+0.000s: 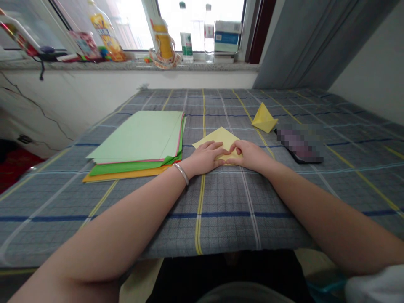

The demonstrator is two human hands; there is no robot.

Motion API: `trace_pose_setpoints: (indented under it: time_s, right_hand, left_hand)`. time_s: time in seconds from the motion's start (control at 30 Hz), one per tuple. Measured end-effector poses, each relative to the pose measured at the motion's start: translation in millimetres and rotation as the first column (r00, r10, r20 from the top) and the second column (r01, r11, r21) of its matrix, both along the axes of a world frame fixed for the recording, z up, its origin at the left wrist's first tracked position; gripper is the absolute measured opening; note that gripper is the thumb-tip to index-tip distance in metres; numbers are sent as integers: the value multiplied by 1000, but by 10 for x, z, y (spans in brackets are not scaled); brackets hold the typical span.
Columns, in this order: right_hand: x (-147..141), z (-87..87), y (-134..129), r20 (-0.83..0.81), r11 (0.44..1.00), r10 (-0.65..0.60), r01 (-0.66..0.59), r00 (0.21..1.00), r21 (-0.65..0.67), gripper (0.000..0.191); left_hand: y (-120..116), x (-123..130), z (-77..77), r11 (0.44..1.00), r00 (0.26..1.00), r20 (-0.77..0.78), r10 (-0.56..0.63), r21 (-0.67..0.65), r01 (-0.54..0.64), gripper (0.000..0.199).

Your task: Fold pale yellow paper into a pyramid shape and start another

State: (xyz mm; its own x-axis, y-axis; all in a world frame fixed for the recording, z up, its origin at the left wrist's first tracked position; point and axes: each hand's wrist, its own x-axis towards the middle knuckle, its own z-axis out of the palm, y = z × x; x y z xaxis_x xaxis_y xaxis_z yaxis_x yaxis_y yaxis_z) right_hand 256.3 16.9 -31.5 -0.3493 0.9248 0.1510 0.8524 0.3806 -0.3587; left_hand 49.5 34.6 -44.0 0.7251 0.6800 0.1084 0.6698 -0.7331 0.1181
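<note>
A pale yellow sheet of folding paper (pixel 221 135) lies on the checked cloth in front of me, one corner pointing away. My left hand (pixel 208 158) rests flat over its left part, fingers stretched out across the paper. On the right side, my right hand (pixel 248 155) has its fingers bent, with thumb and forefinger pinching the paper's near right part. The fingertips of both hands come close together, and they hide much of the paper's near edge. Beyond my right hand stands a folded yellow paper boat (pixel 264 120).
To the left lies a stack of coloured paper (pixel 142 136), pale green on top. A phone (pixel 299 145) with a blurred screen lies at the right. Bottles, a box (pixel 226 38) and other items line the windowsill (pixel 126 65) behind the cloth-covered table (pixel 221 227).
</note>
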Motion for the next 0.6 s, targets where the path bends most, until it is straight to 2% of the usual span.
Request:
trace_pose_setpoints:
  time_s: [0.27,0.6]
  right_hand:
    - [0,58,-13,68,997,-66,67,996,-26,47]
    - [59,109,42,174,992,-58,76,983,-101,55]
  left_hand:
    - [9,-11,107,992,996,-81,48,-109,-57,50]
    - [0,-30,129,992,994,-97,40,-113,-51,48]
